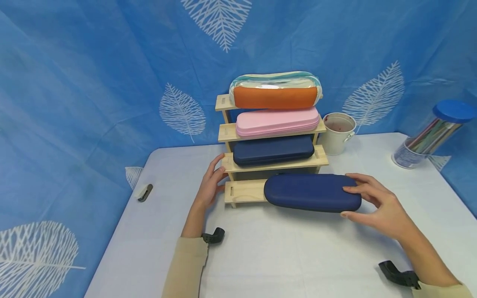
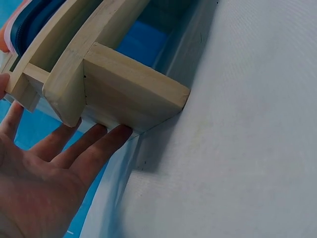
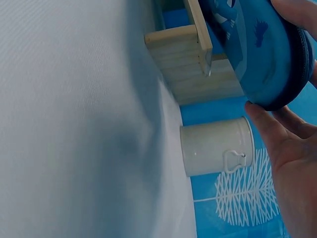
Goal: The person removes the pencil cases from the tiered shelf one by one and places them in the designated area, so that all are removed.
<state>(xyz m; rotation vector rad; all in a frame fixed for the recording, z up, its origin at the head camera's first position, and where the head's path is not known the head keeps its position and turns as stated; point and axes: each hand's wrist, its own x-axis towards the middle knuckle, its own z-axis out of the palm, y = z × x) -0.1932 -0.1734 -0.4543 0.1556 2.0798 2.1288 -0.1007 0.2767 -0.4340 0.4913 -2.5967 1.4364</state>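
Note:
A stepped wooden rack [image 1: 244,191] stands at the back of the table. My left hand [image 1: 209,186] touches its left side, fingertips against the wooden end panel [image 2: 131,82] in the left wrist view. My right hand [image 1: 378,205] grips the right end of a dark blue pencil case [image 1: 313,192], thumb below and fingers on top. That case overlaps the lowest step and sticks out to the right; its patterned underside [image 3: 262,54] shows in the right wrist view. Above it on the rack lie a navy case [image 1: 273,150], a pink case [image 1: 277,122] and an orange case with a clear top [image 1: 275,97].
A white metal bucket [image 1: 337,134] stands right of the rack. Farther right, a clear jar with a blue lid [image 1: 428,138] holds long shiny sticks. A small black and white object [image 1: 143,193] lies at the table's left. Blue leaf-patterned cloth [image 1: 112,82] hangs behind.

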